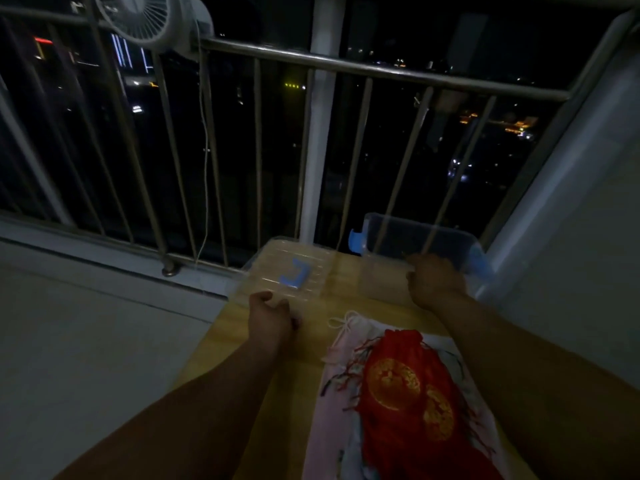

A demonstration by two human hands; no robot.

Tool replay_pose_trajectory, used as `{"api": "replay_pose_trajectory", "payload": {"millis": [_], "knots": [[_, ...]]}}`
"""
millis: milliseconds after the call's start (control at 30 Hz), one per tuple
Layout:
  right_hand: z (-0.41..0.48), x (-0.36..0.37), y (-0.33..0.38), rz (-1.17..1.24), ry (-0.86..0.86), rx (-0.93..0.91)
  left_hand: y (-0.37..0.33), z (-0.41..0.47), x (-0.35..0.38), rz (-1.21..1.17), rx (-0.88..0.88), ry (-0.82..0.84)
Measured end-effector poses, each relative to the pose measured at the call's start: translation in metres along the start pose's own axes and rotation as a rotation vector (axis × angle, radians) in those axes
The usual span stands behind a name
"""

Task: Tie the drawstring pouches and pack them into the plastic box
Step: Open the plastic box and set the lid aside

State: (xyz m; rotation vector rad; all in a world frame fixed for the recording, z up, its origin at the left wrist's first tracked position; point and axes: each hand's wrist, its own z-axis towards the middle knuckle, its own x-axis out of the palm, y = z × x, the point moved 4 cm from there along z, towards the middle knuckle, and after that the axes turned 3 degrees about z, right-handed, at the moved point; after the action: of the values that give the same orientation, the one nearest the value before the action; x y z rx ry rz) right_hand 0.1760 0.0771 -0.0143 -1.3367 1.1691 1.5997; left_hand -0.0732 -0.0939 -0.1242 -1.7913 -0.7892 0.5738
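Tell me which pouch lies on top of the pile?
The red pouch with gold discs. The pink pouch and white pouch lie under it, showing only at its sides.

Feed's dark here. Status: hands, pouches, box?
Left hand at near edge of clear lid, grip unclear. Right hand gripping plastic box rim. Pouches piled on table, none seen boxed. Nothing obstructing.

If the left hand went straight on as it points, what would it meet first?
The left hand would meet the clear lid first; its fingers seem to touch the near edge, though depth is unclear.
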Motion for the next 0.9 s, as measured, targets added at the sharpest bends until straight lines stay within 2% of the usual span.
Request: {"api": "replay_pose_trajectory", "payload": {"millis": [133,200,333,467,533,733,800,900], "knots": [[0.001,0.0,-0.006,0.008,-0.016,-0.055,0.008,0.009,0.02,0.187,-0.026,0.19],[-0.009,-0.002,-0.01,0.036,-0.022,-0.073,0.009,0.011,0.02,0.274,-0.014,0.205],[-0.039,0.0,-0.01,0.085,-0.046,-0.108,-0.003,-0.012,0.025,0.611,0.194,0.191],[-0.072,0.002,-0.003,0.098,-0.012,-0.138,-0.025,-0.054,0.055,0.603,0.477,0.249],[-0.084,0.0,-0.001,0.101,0.02,-0.132,-0.033,-0.069,0.067,0.599,0.548,0.294],[-0.096,-0.009,-0.011,0.067,0.08,-0.096,-0.032,-0.1,0.074,0.658,0.525,0.358],[-0.095,-0.013,-0.014,0.142,0.082,-0.076,-0.033,-0.103,0.07,0.698,0.516,0.338],[-0.105,-0.027,-0.018,0.298,-0.098,-0.046,-0.031,-0.117,0.063,0.761,0.535,0.334]]}}
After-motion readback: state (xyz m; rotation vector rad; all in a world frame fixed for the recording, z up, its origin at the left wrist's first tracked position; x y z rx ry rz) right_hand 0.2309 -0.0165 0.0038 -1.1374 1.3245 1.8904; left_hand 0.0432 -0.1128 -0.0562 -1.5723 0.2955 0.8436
